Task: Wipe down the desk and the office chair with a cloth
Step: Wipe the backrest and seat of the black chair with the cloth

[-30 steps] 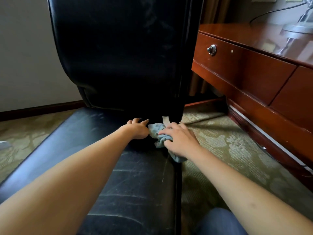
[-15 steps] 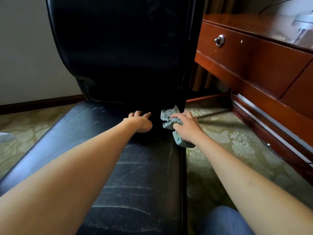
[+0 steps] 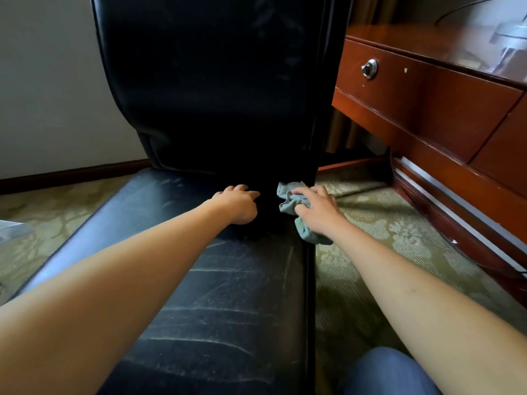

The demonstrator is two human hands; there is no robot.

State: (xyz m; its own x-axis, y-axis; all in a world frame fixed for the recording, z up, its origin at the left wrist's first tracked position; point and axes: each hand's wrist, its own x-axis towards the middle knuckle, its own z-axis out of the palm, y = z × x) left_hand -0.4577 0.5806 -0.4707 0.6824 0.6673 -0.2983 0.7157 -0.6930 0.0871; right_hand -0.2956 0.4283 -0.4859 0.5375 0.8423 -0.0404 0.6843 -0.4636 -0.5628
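Our right hand (image 3: 319, 213) grips the cloth (image 3: 291, 202) bunched at the chair (image 3: 216, 280) seat's back corner; our left hand (image 3: 238, 203) rests loosely curled, empty, on the seat. The cloth looks soft, light; a bunched handful suits it.

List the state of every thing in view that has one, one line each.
cloth: bunched, gripped by right hand.
right hand: holds cloth at seat's rear right corner.
left hand: fingers curled, resting on seat, holding nothing.
chair seat: dusty, streaked.
desk drawer: closed.
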